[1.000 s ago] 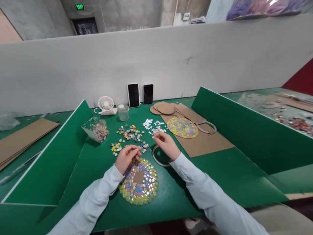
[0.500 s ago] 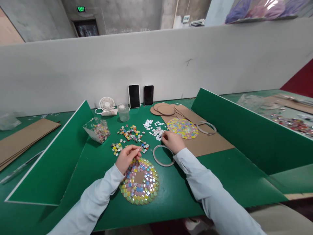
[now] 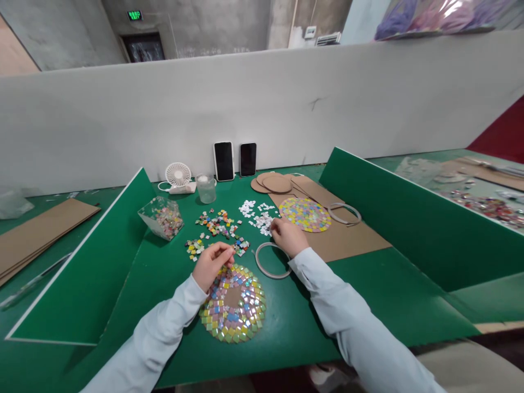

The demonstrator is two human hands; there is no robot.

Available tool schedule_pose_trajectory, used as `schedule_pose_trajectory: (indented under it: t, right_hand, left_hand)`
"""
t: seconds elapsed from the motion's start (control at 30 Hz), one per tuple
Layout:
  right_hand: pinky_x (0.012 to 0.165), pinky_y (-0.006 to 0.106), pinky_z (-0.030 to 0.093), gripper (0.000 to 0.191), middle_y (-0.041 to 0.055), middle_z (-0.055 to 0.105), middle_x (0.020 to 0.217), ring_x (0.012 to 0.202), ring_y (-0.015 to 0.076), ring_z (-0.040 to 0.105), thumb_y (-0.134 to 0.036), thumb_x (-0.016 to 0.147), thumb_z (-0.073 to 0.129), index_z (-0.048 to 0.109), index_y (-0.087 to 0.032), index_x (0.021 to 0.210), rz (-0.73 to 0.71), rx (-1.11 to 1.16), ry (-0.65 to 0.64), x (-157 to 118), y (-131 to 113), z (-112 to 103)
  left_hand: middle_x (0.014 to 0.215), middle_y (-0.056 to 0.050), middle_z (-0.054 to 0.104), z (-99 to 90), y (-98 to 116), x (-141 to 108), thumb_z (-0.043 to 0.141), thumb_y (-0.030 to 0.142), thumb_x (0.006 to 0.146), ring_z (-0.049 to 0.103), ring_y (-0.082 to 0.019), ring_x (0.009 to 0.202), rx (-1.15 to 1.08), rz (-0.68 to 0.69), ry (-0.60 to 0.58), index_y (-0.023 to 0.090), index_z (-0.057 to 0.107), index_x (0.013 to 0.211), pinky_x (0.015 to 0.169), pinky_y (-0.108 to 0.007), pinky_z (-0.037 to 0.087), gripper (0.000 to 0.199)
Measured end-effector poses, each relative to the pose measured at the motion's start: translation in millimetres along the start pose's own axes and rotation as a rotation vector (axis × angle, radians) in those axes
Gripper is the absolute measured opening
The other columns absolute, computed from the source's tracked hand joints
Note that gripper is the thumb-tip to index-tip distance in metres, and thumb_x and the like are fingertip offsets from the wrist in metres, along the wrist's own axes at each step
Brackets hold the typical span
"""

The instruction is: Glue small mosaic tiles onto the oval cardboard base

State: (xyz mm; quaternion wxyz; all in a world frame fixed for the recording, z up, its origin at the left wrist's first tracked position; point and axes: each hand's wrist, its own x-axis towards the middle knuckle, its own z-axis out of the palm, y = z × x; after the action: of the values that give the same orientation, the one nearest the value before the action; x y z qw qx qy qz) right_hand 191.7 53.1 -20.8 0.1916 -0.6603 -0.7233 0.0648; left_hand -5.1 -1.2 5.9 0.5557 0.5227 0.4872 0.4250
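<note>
My left hand point(image 3: 212, 263) is closed in a pinch over the top edge of a round mosaic disc point(image 3: 219, 319); whatever sits between the fingertips is too small to name. Pastel tiles in rings cover that disc around a bare brown cardboard centre. Fingers bent together, my right hand point(image 3: 289, 237) rests at the edge of a heap of small white pieces point(image 3: 262, 222); its fingertips are partly hidden. Just below the right hand lies a pale coiled ring point(image 3: 262, 266). Loose coloured mosaic tiles point(image 3: 219, 224) are scattered beyond my left hand.
A clear container of tiles point(image 3: 164, 218), a white fan point(image 3: 178, 176), a glass jar point(image 3: 206, 191) and two phones point(image 3: 224, 161) stand behind. Cardboard discs point(image 3: 278, 184), a second mosaic disc point(image 3: 305, 214) and another ring point(image 3: 344, 214) lie right. Green boards point(image 3: 409, 218) flank both sides.
Both hands stay in almost the same place, still pinched. The whole view has shifted very slightly; nothing else visibly moved.
</note>
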Motion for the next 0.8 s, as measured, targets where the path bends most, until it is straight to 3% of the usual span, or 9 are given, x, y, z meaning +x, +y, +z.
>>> schedule_pose_trajectory:
  t: [0.33, 0.57, 0.8]
  right_hand:
    - [0.053, 0.021, 0.03, 0.015, 0.0054, 0.057, 0.075, 0.063, 0.0141, 0.05, -0.015, 0.07, 0.04, 0.055, -0.017, 0.073, 0.01, 0.018, 0.008, 0, 0, 1]
    - [0.054, 0.021, 0.032, 0.014, 0.0049, 0.057, 0.076, 0.063, 0.0137, 0.05, -0.014, 0.069, 0.041, 0.054, -0.017, 0.072, -0.006, 0.041, 0.007, 0, 0, 1]
    - [0.056, 0.021, 0.033, 0.015, 0.0042, 0.057, 0.074, 0.066, 0.014, 0.05, -0.013, 0.069, 0.04, 0.054, -0.017, 0.072, -0.017, 0.057, 0.015, -2, -2, 1]
  left_hand:
    - [0.053, 0.004, 0.049, 1.1, -4, 2, 0.057, 0.034, 0.058, 0.046, -0.008, 0.049, 0.053, 0.031, 0.028, 0.015, 0.048, 0.065, 0.051, -0.021, 0.039, 0.022]
    - [0.059, 0.002, 0.047, 1.0, -5, -4, 0.043, 0.027, 0.071, 0.045, -0.01, 0.055, 0.508, 0.296, 0.027, 0.018, 0.045, 0.066, 0.056, -0.023, 0.037, 0.011]
    - [0.066, -0.002, 0.052, 0.7, -7, -11, 0.031, 0.026, 0.079, 0.048, -0.014, 0.063, 0.91, 0.559, -0.037, 0.019, 0.047, 0.073, 0.061, -0.025, 0.037, 0.018]
